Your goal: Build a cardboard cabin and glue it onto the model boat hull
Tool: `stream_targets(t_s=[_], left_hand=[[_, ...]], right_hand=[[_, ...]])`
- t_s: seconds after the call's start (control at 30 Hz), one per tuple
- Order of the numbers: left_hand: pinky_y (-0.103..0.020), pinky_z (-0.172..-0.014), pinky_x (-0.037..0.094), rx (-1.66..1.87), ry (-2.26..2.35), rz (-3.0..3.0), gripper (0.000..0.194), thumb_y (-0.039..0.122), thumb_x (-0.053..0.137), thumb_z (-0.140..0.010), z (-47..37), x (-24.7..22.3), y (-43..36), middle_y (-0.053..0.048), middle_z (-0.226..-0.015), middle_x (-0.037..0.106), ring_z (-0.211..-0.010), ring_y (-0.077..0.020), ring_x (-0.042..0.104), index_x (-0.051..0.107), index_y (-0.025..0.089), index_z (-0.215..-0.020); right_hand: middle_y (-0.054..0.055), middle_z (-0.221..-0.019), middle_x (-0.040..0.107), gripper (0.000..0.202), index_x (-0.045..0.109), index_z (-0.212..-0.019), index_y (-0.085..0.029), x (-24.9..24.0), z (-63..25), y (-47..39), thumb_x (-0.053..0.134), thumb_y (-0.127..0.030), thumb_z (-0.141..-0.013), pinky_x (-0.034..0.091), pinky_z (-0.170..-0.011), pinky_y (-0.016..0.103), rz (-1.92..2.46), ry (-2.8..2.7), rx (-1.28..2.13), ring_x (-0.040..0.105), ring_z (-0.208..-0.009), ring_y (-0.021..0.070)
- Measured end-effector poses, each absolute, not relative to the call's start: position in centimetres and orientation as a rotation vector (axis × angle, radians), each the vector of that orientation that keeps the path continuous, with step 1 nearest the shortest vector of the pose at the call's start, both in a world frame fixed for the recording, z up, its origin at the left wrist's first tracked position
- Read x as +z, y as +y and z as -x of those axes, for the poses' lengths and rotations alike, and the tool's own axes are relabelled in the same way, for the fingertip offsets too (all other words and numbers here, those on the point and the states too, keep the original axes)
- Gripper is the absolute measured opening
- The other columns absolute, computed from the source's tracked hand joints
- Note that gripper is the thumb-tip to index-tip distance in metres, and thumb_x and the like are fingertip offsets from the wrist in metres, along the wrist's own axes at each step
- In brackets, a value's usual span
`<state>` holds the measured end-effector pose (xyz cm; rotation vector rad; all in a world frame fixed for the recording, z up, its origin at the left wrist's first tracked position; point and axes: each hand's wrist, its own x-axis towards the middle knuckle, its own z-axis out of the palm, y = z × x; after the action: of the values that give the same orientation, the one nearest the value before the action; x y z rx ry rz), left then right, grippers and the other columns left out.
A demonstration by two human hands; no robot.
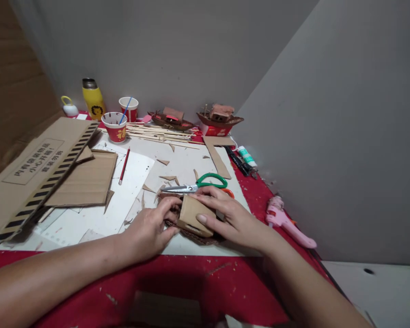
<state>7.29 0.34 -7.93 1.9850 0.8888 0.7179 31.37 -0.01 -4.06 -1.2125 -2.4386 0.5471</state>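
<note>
Near the front of the white sheet, a folded tan cardboard cabin (194, 210) sits on a small dark-brown cardboard boat hull (202, 239). My left hand (149, 231) is closed at the left end, thumb along the hull's near edge and fingers curled inside by the cabin. My right hand (235, 219) grips the cabin from the right, with its thumb on the near side and fingers over the top. Much of the hull is hidden by the cabin and hands. Just behind lie green-handled scissors (194, 187), blades pointing left; an orange handle part shows beside my right hand.
Cardboard sheets (78, 182) and a red pencil (124, 166) lie left. Behind are thin wooden sticks (157, 135), paper cups (116, 133), a yellow bottle (93, 101) and finished model boats (222, 116). A pink glue gun (287, 223) lies right, by the wall.
</note>
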Motion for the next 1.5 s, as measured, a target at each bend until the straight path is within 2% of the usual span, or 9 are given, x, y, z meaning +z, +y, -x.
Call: stream_targets(t_s=[0.23, 0.5, 0.73, 0.97, 1.03, 1.1, 1.2, 1.27, 1.5], left_hand=[[-0.024, -0.054, 0.044, 0.74, 0.874, -2.031, 0.064, 0.016, 0.06, -0.084, -7.0, -7.4, 0.5, -0.002, -0.093, 0.075, -0.049, -0.0086, 0.05, 0.032, 0.021, -0.142], [-0.024, -0.057, 0.049, 0.749, 0.857, -2.112, 0.063, 0.02, 0.06, -0.087, -6.7, -7.8, 0.6, -0.008, -0.102, 0.073, -0.058, -0.0095, 0.058, 0.033, 0.019, -0.144], [-0.023, -0.058, 0.051, 0.747, 0.857, -2.252, 0.06, 0.022, 0.06, -0.088, -6.3, -8.0, 0.6, -0.015, -0.132, 0.059, -0.06, -0.007, 0.059, 0.037, 0.021, -0.143], [-0.021, -0.052, 0.05, 0.76, 0.789, -2.078, 0.07, 0.023, 0.065, -0.086, -6.4, -8.2, 0.8, -0.012, -0.124, 0.065, -0.055, -0.0069, 0.058, 0.032, 0.026, -0.147], [-0.022, -0.058, 0.054, 0.782, 0.749, -1.946, 0.064, 0.025, 0.063, -0.089, -6.5, -8.3, 0.8, -0.012, -0.117, 0.068, -0.064, -0.0105, 0.064, 0.032, 0.024, -0.145], [-0.027, -0.072, 0.058, 0.797, 0.714, -1.862, 0.053, 0.025, 0.057, -0.093, -6.7, -8.3, 0.9, -0.012, -0.114, 0.069, -0.084, -0.0159, 0.07, 0.036, 0.023, -0.141], [-0.031, -0.082, 0.057, 0.796, 0.739, -1.929, 0.038, 0.024, 0.053, -0.094, -6.7, -8.4, 0.9, -0.011, -0.12, 0.066, -0.102, -0.0189, 0.068, 0.044, 0.023, -0.132], [-0.03, -0.08, 0.057, 0.799, 0.772, -2.007, 0.033, 0.023, 0.055, -0.093, -6.5, -8.4, 0.9, -0.009, -0.118, 0.066, -0.1, -0.0186, 0.068, 0.048, 0.023, -0.126], [-0.024, -0.065, 0.048, 0.8, 0.83, -2.165, 0.01, 0.018, 0.055, -0.09, -6.2, -7.9, 0.7, 0.0, -0.085, 0.062, -0.073, -0.0127, 0.061, 0.054, 0.021, -0.1]], right_hand=[[0.014, -0.13, 0.054, 0.045, 0.052, -0.137, -0.019, -4.3, -31.6, 0.2, 0.047, -0.04, -0.097, 0.044, -0.102, 0.043, 1.174, -2.407, 0.618, 0.053, -0.12, 0.0246], [0.014, -0.132, 0.061, 0.05, 0.048, -0.14, -0.014, -4.2, -31.6, 0.5, 0.047, -0.039, -0.097, 0.044, -0.102, 0.041, 1.108, -2.378, 0.74, 0.057, -0.119, 0.0235], [0.015, -0.131, 0.062, 0.051, 0.05, -0.138, -0.013, -3.9, -31.3, 0.1, 0.049, -0.038, -0.095, 0.045, -0.1, 0.043, 1.161, -2.36, 0.705, 0.058, -0.119, 0.0267], [0.013, -0.132, 0.062, 0.051, 0.049, -0.14, -0.015, -3.9, -31.3, 0.1, 0.049, -0.038, -0.095, 0.046, -0.098, 0.042, 1.162, -2.359, 0.713, 0.059, -0.117, 0.0273], [0.014, -0.132, 0.061, 0.053, 0.048, -0.141, -0.014, -3.8, -31.2, 0.1, 0.049, -0.039, -0.095, 0.046, -0.098, 0.042, 1.174, -2.362, 0.71, 0.059, -0.117, 0.0274], [0.015, -0.133, 0.061, 0.054, 0.047, -0.141, -0.013, -3.8, -31.1, 0.0, 0.049, -0.04, -0.094, 0.046, -0.099, 0.043, 1.197, -2.36, 0.707, 0.058, -0.118, 0.0279], [0.015, -0.135, 0.059, 0.056, 0.046, -0.143, -0.014, -3.9, -31.1, 0.0, 0.049, -0.042, -0.095, 0.044, -0.101, 0.044, 1.22, -2.36, 0.696, 0.056, -0.121, 0.0288], [0.015, -0.139, 0.056, 0.057, 0.042, -0.146, -0.015, -4.0, -31.0, 0.0, 0.047, -0.042, -0.095, 0.043, -0.103, 0.045, 1.213, -2.361, 0.694, 0.054, -0.124, 0.0284], [0.013, -0.14, 0.055, 0.055, 0.04, -0.147, -0.02, -4.0, -30.8, -0.1, 0.048, -0.038, -0.096, 0.042, -0.103, 0.044, 1.182, -2.347, 0.745, 0.054, -0.124, 0.026]])
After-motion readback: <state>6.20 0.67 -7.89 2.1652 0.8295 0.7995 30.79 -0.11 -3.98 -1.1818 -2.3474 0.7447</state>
